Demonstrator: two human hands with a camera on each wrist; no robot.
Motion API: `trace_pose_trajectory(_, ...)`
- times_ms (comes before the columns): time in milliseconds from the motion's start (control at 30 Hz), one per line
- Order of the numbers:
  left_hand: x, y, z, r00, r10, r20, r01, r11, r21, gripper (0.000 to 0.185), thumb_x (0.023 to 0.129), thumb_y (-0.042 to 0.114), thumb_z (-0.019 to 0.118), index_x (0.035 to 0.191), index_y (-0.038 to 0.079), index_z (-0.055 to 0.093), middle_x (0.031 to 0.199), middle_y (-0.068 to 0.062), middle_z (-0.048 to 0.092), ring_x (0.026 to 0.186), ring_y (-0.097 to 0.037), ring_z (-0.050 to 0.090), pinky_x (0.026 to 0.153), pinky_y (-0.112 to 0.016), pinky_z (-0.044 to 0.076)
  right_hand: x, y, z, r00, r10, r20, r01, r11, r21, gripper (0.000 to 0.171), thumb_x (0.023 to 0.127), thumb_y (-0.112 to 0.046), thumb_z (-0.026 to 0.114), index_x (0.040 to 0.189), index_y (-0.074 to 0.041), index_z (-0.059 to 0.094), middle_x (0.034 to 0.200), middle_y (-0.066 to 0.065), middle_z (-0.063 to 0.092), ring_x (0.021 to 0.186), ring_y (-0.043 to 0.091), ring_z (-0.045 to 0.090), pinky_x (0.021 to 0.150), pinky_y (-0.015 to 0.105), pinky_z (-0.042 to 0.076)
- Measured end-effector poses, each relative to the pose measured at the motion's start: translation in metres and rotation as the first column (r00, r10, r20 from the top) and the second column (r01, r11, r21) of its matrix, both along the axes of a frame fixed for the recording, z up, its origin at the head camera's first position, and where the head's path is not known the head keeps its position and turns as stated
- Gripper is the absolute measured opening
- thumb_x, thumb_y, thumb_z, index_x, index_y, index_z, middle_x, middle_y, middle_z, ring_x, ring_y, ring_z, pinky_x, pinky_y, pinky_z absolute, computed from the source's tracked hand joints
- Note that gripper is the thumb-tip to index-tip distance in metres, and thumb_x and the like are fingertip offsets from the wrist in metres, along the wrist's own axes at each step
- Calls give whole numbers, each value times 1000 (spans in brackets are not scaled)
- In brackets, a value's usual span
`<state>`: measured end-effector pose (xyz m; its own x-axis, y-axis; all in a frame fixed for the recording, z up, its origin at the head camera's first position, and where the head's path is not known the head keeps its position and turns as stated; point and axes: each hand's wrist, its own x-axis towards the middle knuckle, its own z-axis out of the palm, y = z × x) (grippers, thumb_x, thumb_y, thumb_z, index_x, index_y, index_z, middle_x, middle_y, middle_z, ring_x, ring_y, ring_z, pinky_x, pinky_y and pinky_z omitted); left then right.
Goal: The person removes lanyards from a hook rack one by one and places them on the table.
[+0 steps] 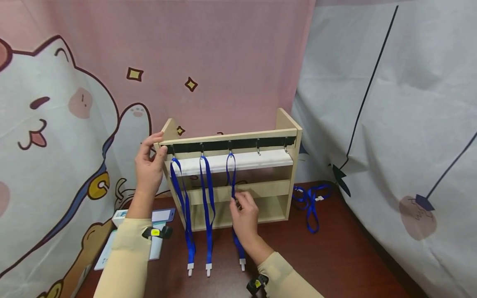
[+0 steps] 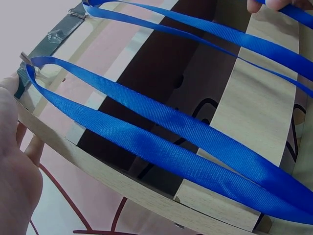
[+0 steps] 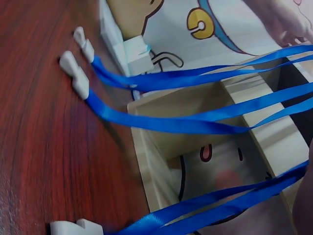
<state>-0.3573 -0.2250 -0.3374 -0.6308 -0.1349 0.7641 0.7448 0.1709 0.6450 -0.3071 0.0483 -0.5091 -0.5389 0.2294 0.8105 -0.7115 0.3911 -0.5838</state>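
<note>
- The blue lanyard (image 1: pixel 233 189) hangs at the third hook (image 1: pixel 230 145) from the left, its loop top meeting the metal; whether it is fully seated is too small to tell.
- The right hand (image 1: pixel 246 217) has a narrow grip, pinching that lanyard partway down. A light pinch drawn straight down should settle the strap; a hard or sideways tug could twist it or tip the rack.
- The left hand (image 1: pixel 149 167) holds the upper left corner of the wooden rack (image 1: pixel 268 188), thumb in front. That brace seems worth keeping for any pull below.
- The strap is flat, ribbed woven ribbon, thin enough to turn edge-on; smoothing both strands together would probably work best.
- Its white clip (image 1: pixel 242 264) is smooth and looks like plastic.
- Pale, straight-grained boards form the rack; its hooks are shiny and curved, on a dark strip (image 1: pixel 216 146).
- Beyond, looped loose straps (image 1: pixel 311 198) lie on the reddish-brown, glossy desk (image 1: pixel 316 265).
</note>
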Motion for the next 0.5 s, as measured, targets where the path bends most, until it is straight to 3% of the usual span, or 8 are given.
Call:
trace_pose_trajectory(200, -2, 0, 0, 1000, 2, 0, -2, 1000, 1, 30, 111, 5, 66, 140, -3, 64, 158, -6, 61, 145, -24, 53, 111, -35, 52, 7, 2, 9, 995, 77, 63, -68, 988, -139, 12, 95, 10, 80, 101, -1, 83, 94, 8, 74, 70, 20, 63, 62, 23, 51)
trace_pose_trajectory(367, -1, 0, 0, 1000, -6, -5, 6, 1000, 7, 30, 111, 6, 66, 140, -3, 65, 158, -5, 61, 145, -24, 53, 112, -35, 52, 13, 3, 16, 991, 85, 100, -67, 983, -171, 8, 93, 13, 79, 94, 5, 79, 89, 13, 74, 67, 24, 61, 61, 23, 49)
trace_pose_trajectory(500, -1, -1, -1, 1000, -9, -8, 9, 1000, 6, 29, 111, 6, 66, 139, -2, 65, 157, -5, 61, 145, -24, 54, 111, -33, 52, 15, 10, 20, 989, 113, 98, -95, 980, -175, 11, 95, 8, 81, 92, -2, 81, 89, 5, 74, 68, 20, 61, 60, 21, 49)
